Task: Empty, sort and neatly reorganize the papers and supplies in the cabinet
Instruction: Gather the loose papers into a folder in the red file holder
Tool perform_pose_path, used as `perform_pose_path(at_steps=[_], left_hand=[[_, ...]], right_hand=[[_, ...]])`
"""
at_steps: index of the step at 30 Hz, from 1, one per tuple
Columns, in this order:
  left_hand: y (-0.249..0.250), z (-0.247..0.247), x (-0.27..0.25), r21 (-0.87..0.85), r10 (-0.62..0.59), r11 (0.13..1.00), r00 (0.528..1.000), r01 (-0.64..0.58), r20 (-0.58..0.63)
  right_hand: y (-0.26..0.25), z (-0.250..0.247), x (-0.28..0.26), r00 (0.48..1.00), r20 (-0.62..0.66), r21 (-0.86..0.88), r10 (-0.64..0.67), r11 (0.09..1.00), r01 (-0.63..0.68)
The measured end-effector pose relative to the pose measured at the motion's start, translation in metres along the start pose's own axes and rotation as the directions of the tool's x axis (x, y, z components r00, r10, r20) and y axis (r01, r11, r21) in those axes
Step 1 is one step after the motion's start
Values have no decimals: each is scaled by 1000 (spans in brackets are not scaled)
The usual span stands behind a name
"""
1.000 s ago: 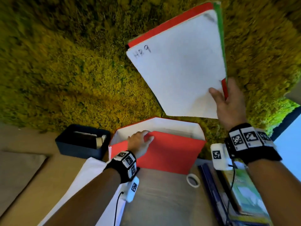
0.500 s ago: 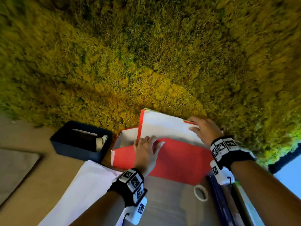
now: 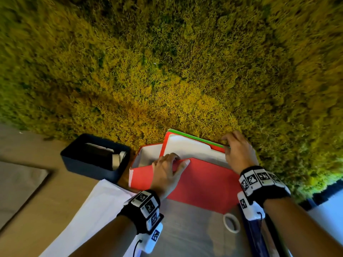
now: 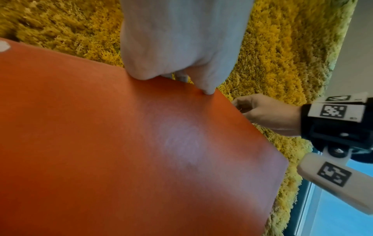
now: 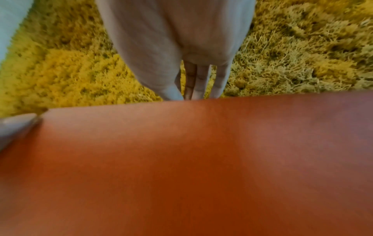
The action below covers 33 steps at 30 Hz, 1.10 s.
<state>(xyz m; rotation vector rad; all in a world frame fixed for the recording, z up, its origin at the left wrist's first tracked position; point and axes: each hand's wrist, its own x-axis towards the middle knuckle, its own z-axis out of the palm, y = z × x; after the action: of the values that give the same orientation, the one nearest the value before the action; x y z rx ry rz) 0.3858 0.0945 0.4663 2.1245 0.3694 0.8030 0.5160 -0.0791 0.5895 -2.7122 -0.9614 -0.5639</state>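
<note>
Papers (image 3: 193,148), a white sheaf backed by a red and a green folder, stand partly inside the red file box (image 3: 196,184) on the surface (image 3: 185,229), tops still proud of the box rim.

Near field: tape roll (image 3: 231,223) lies on the surface just right of the box's front corner; a large white sheet (image 3: 92,216) lies under your left forearm.

Left hand (image 3: 167,173): grip is spread, thumb flat along the box's front wall, fingers hooked over the rim onto the white sheets. In the left wrist view the thumb tip (image 4: 207,91) presses the red front wall. Judgement: it is holding the front wall open.

Right hand (image 3: 239,154): grip pinches the top right edge of the green folder (image 3: 196,138) at the back of the sheaf. In the right wrist view the fingers (image 5: 198,79) reach down behind the red wall; their contact is hidden there.

Step in hand, judged: seating the sheaf fully. To do it well, keep the left thumb holding the front wall forward so no corner catches; lower evenly with the right; release only once the sheaf sits on the box floor, then square the top edges.

Beyond: dark bin (image 3: 94,154) left of the box, holding small supplies, details too dim to name. Moss wall (image 3: 167,62) directly behind.
</note>
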Motion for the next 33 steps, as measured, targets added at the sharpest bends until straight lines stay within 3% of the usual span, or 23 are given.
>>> perform_pose_path(at_steps=[3,5,9,12,15,20,25,30,33], left_hand=[[-6,-7,6,-77,2,997,1000,-4,-27],[-11,-16,11,-39,-18,999,998,16,-56],[-35,-41,10,173,-88,980,993,102,-83],[-51,-58,-6,217,-241,942,966,257,-98],[-67,-69,-22,167,-325,924,937,343,-124],[-56,-89,-38,196,-285,928,944,315,-169],[-81,-127,-70,335,-353,864,927,376,-130],[-115,-193,-121,359,-518,774,847,522,-116],[-136,-250,-141,373,-585,716,799,590,-141]], right_hand=[[-4,-1,-6,999,-40,60,-30,998,33],[1,-2,-11,998,-59,102,-15,995,21],[33,-10,-31,967,-138,212,213,960,-182],[47,-8,-62,948,-159,220,274,946,-236],[41,1,-85,945,-217,219,243,956,-195],[-21,12,-106,919,-382,291,102,957,15],[-97,39,-134,967,-253,437,-32,888,144],[-184,69,-155,982,-84,598,-169,780,185],[-249,81,-164,961,21,650,-277,734,197]])
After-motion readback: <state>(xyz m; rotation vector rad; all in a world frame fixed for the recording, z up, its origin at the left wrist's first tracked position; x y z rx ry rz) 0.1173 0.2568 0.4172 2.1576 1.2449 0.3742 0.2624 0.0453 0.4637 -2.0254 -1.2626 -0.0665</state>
